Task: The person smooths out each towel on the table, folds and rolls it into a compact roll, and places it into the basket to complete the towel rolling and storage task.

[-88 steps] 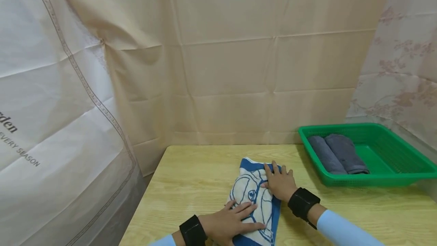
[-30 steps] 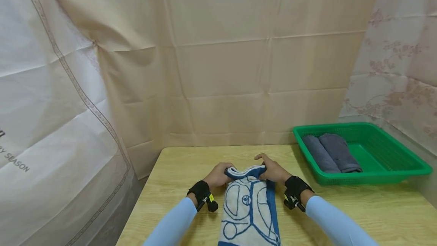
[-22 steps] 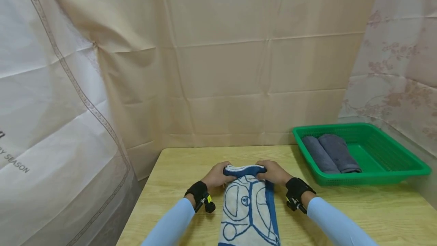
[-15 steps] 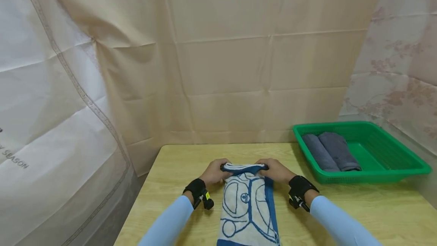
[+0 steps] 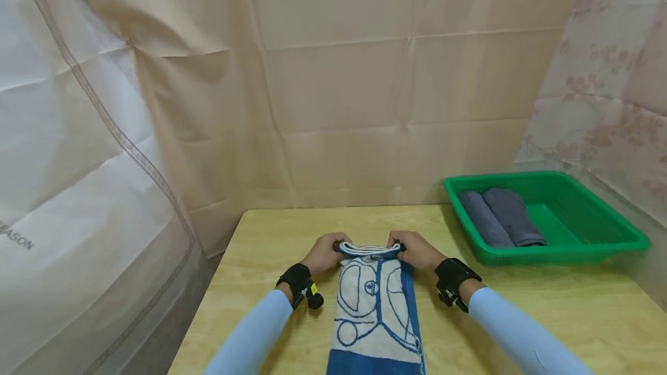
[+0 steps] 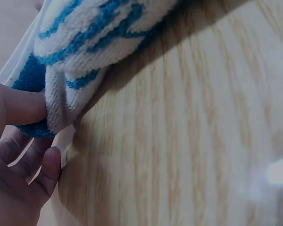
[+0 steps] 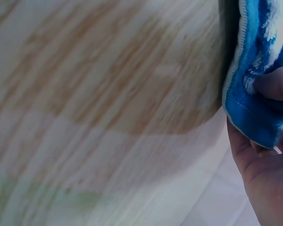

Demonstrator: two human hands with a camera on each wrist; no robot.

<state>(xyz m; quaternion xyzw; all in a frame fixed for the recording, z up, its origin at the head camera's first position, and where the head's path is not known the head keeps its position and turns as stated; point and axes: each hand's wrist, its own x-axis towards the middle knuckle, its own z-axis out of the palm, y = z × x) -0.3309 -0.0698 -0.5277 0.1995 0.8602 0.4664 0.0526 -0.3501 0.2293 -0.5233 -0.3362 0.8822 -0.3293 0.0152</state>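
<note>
A blue and white patterned towel lies lengthwise on the table, its far end turned up into a layered fold. My left hand grips the left corner of that fold; in the left wrist view the thumb presses on the terry cloth with fingers beneath. On the opposite corner, my right hand pinches the blue border between thumb and fingers, as the right wrist view shows. The towel's near end runs out of the head view at the bottom.
A green plastic basket stands at the right on the wooden table, with two rolled dark grey towels in its left part. Beige cloth hangs behind the table's far edge, and a white sheet hangs at the left.
Earlier both hands pressed flat on the towel. They then took the far end by its corners and folded it up; the fold now looks more tightly gathered. The head view has tilted slightly down.
</note>
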